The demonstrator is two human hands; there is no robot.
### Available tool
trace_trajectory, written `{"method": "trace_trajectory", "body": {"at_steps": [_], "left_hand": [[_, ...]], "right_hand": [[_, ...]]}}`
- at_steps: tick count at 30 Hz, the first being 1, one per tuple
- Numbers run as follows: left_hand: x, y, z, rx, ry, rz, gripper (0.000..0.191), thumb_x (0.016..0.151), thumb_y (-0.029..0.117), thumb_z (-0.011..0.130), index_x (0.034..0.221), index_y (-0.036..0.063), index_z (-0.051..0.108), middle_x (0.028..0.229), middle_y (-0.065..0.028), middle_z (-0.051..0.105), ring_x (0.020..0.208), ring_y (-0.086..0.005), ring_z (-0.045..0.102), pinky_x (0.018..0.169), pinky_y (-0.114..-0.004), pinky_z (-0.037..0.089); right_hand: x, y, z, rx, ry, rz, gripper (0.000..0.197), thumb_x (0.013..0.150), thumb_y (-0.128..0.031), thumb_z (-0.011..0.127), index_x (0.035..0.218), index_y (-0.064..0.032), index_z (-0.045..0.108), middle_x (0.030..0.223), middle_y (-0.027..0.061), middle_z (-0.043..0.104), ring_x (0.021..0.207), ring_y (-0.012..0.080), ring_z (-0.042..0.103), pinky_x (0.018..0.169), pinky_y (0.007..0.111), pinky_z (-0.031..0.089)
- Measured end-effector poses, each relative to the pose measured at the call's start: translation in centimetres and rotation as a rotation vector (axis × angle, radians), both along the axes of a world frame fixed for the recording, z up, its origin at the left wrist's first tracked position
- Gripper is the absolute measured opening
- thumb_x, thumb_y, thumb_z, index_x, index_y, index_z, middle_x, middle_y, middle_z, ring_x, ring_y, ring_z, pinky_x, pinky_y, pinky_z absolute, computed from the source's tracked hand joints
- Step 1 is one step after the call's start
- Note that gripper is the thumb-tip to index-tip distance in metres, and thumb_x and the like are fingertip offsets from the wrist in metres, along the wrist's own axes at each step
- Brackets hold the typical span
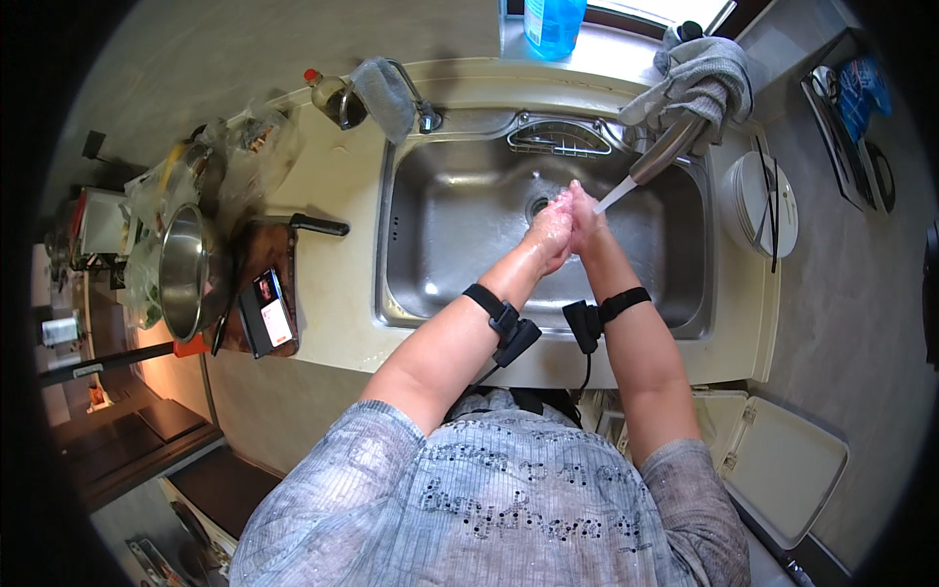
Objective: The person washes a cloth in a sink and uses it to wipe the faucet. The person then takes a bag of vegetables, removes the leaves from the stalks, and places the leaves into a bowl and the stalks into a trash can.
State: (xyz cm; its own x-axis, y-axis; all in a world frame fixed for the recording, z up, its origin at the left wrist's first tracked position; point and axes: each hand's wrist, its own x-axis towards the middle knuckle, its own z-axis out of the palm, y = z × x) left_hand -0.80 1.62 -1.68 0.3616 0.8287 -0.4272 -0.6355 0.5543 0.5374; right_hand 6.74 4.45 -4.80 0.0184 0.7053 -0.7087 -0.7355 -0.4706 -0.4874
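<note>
Over the stainless-steel sink (455, 242), my left hand (552, 231) and my right hand (585, 220) are pressed together, wet and partly lathered. A stream of water (615, 196) runs from the faucet (669, 150) onto the right hand near the wrist. The fingers overlap, so how far they are bent is hard to see; no object shows between the palms. Behind the hands, the drain (539, 208) is partly covered. A black strap with a small device sits on each forearm, the left strap (486, 301) and the right strap (625, 302).
Left of the sink, a knife (319, 224) and a phone (271, 312) lie by a cutting board (253, 249) and a metal bowl (183, 271). Stacked plates (742, 194) with chopsticks (775, 213) stand right. A grey cloth (708, 81) wraps the faucet; a blue bottle (554, 29) stands behind.
</note>
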Motion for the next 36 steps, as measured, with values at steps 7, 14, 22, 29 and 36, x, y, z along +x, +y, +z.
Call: {"method": "trace_trajectory", "body": {"at_steps": [7, 14, 22, 29, 36], "left_hand": [[-2.1, 0.2, -1.8, 0.581, 0.958, -0.16, 0.028, 0.086, 0.009, 0.042, 0.109, 0.0006, 0.055, 0.095, -0.0062, 0.062, 0.086, -0.0153, 0.056, 0.077, -0.028, 0.044], [0.1, 1.9, 0.2, -0.276, 0.155, -0.21, 0.026, 0.09, 0.031, 0.041, 0.078, 0.0135, 0.056, 0.059, 0.0052, 0.051, 0.048, -0.0058, 0.043, 0.045, -0.02, 0.035], [0.3, 3.0, -4.4, -0.223, -0.375, -0.389, 0.026, 0.09, 0.027, 0.04, 0.075, 0.0105, 0.054, 0.064, -0.0015, 0.056, 0.044, -0.0121, 0.045, 0.04, -0.023, 0.037], [6.4, 1.4, -0.8, -0.354, 0.039, -0.186, 0.024, 0.088, 0.028, 0.044, 0.081, 0.0085, 0.057, 0.075, -0.0088, 0.06, 0.066, -0.0223, 0.057, 0.061, -0.036, 0.048], [10.0, 5.5, -3.2, 0.861, 1.31, -0.852, 0.021, 0.077, 0.028, 0.052, 0.08, 0.0107, 0.064, 0.076, -0.0084, 0.062, 0.071, -0.0202, 0.061, 0.061, -0.033, 0.049]], "right_hand": [[1.1, -1.0, -0.5, 0.066, -0.893, 0.102, 0.029, 0.089, -0.033, 0.047, 0.076, -0.0072, 0.051, 0.063, 0.002, 0.048, 0.058, 0.013, 0.049, 0.049, 0.026, 0.041], [2.6, -2.4, 1.0, 0.155, 0.64, -0.028, 0.03, 0.092, -0.033, 0.042, 0.07, -0.0125, 0.045, 0.056, -0.0039, 0.038, 0.043, 0.0062, 0.037, 0.036, 0.019, 0.031], [0.4, -2.7, 1.3, 0.206, -0.616, -0.005, 0.044, 0.087, -0.041, 0.046, 0.074, 0.0004, 0.056, 0.061, 0.0077, 0.056, 0.052, 0.0166, 0.052, 0.048, 0.03, 0.041], [5.0, -4.1, 2.0, 0.345, -1.54, 0.272, 0.04, 0.087, -0.036, 0.044, 0.082, 0.0004, 0.06, 0.078, 0.0245, 0.059, 0.073, 0.0399, 0.056, 0.065, 0.044, 0.044], [12.5, -2.9, 1.6, 0.106, -1.532, 0.097, 0.038, 0.081, -0.031, 0.053, 0.094, 0.0049, 0.053, 0.093, 0.0239, 0.058, 0.087, 0.034, 0.057, 0.078, 0.042, 0.044]]}}
